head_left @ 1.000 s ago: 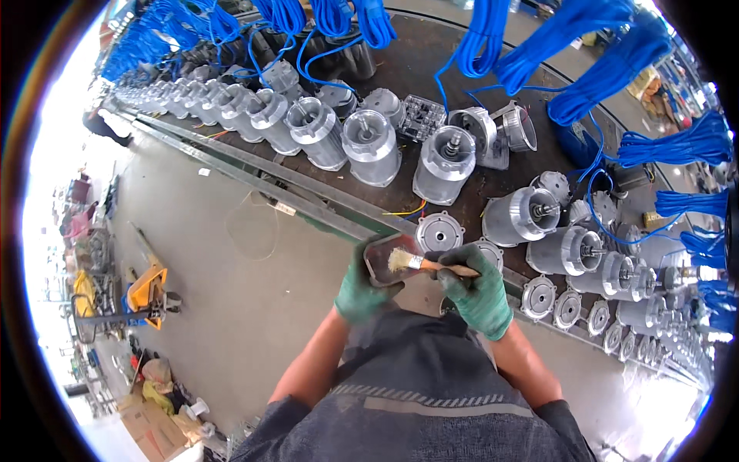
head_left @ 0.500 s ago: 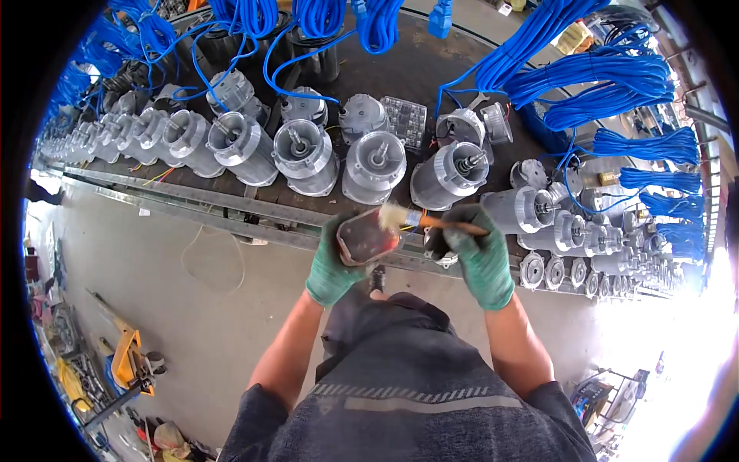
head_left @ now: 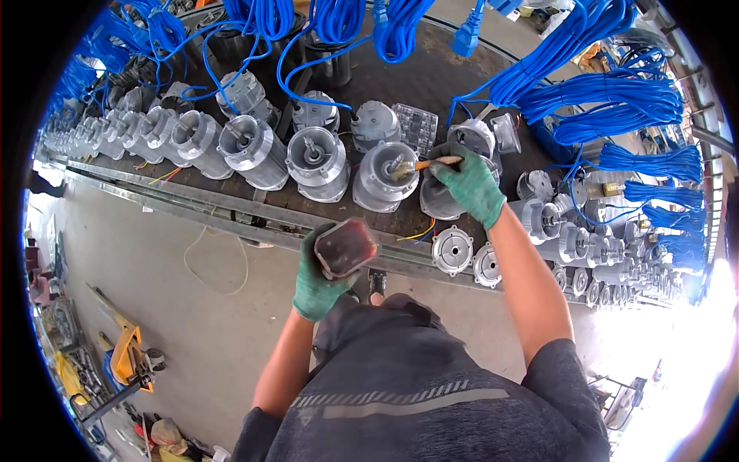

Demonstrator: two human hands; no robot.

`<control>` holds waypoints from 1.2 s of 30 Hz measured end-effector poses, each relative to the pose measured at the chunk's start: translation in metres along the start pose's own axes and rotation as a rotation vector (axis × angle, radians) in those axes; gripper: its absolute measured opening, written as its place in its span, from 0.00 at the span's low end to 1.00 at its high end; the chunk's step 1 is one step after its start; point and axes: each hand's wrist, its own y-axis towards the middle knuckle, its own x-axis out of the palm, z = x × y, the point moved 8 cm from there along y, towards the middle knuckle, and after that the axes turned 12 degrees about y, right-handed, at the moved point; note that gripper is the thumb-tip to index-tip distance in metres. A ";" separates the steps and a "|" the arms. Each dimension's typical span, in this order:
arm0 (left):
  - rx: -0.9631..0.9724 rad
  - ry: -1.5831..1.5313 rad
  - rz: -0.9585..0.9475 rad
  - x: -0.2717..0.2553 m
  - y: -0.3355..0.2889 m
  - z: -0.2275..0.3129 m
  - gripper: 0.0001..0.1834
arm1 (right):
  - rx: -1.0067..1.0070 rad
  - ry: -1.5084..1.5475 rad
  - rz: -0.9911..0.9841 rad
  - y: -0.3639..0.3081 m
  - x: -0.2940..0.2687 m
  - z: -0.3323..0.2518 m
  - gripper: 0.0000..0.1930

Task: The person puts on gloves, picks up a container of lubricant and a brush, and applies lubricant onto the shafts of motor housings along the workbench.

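In a green glove, my left hand [head_left: 317, 285] grips a small open container [head_left: 346, 248] with dark red contents, held in front of the bench edge. My right hand [head_left: 466, 185], gloved the same way, is closed round the wooden handle of a paintbrush [head_left: 439, 162]. The brush's bristles reach into the open top of a silver motor housing [head_left: 377, 192], by its shaft. Behind my right hand, another motor housing [head_left: 440, 202] is partly hidden. To its left stands a further motor housing [head_left: 316, 185] with its shaft upright.
Motor housings line the bench [head_left: 262, 202] on both sides. Round end covers [head_left: 452, 250] lie along the front edge at right. Coiled blue cables [head_left: 600, 96] hang above the back and right. A yellow pallet jack [head_left: 127, 358] stands on the floor at left.
My right hand has carried the brush away from the container, up and forward into a motor housing. My left hand has shifted slightly left and down with the container.
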 end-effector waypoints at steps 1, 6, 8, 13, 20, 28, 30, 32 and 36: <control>-0.007 0.122 -0.004 -0.005 -0.002 -0.004 0.52 | 0.020 -0.086 -0.067 0.010 0.000 0.000 0.09; 0.008 0.034 0.055 -0.019 -0.015 -0.010 0.52 | 0.256 -0.150 -0.163 0.054 0.022 -0.015 0.20; 0.043 0.048 0.066 -0.021 -0.017 -0.002 0.52 | 0.258 -0.189 -0.157 0.069 0.033 -0.026 0.23; 0.055 0.066 0.084 -0.022 -0.023 0.010 0.53 | -0.001 -0.893 -0.528 0.083 0.089 -0.043 0.22; 0.053 0.076 0.107 -0.019 -0.029 0.016 0.53 | -0.223 -1.531 -0.814 0.041 0.130 -0.044 0.16; -0.008 0.003 0.167 -0.020 -0.044 0.031 0.52 | -0.295 -1.523 -0.769 -0.002 0.084 -0.042 0.12; -0.014 0.063 0.210 -0.026 -0.050 0.032 0.51 | -0.454 -1.273 -0.642 -0.014 0.072 -0.075 0.11; -0.030 0.120 0.238 -0.029 -0.056 0.036 0.50 | -0.393 -1.146 -0.525 -0.022 0.051 -0.096 0.12; -0.076 0.029 0.245 -0.045 -0.055 0.035 0.49 | -0.374 -0.603 -0.275 -0.047 0.018 -0.120 0.10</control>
